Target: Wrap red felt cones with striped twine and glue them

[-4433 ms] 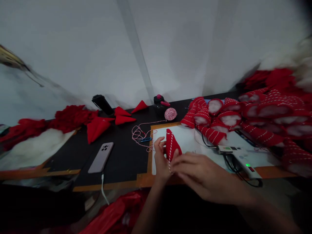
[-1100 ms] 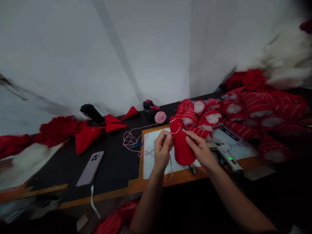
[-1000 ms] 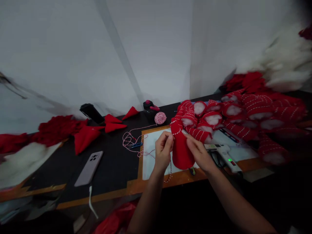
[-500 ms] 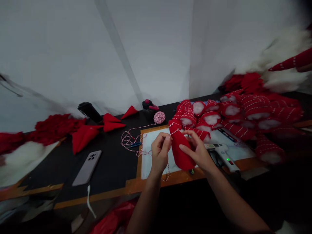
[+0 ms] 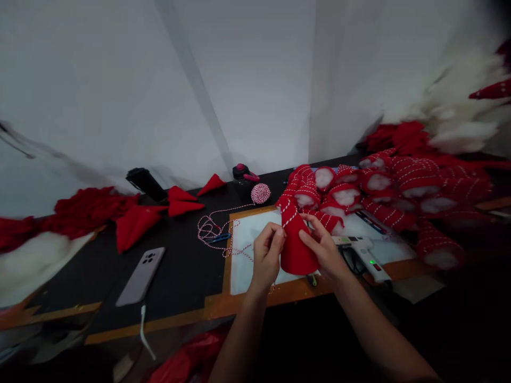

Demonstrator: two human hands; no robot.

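A red felt cone (image 5: 299, 252) is held above the white work sheet (image 5: 242, 271), its wide end toward me. Red-and-white twine (image 5: 289, 219) winds round its narrow upper part. My left hand (image 5: 268, 252) is closed in a pinch on the twine at the cone's left edge. On the right side, my right hand (image 5: 321, 246) grips the cone, thumb on its front and fingers behind. Loose twine runs from a ball (image 5: 261, 193) into a tangle (image 5: 209, 229) left of the sheet, beside a blue pen-like tool (image 5: 219, 238).
Several stuffed, twine-wrapped red cones (image 5: 419, 175) pile up at the right. A white glue gun (image 5: 368, 259) with a green light lies near my right forearm. Leftward are a phone (image 5: 140, 277), a white cable (image 5: 144, 332), flat red felt pieces (image 5: 138, 226) and white stuffing (image 5: 35, 260).
The cone has turned in my hands, and its wide end now looks rounder and more upright. My left hand has shifted slightly right and down. At far right, another person's red cone has moved away.
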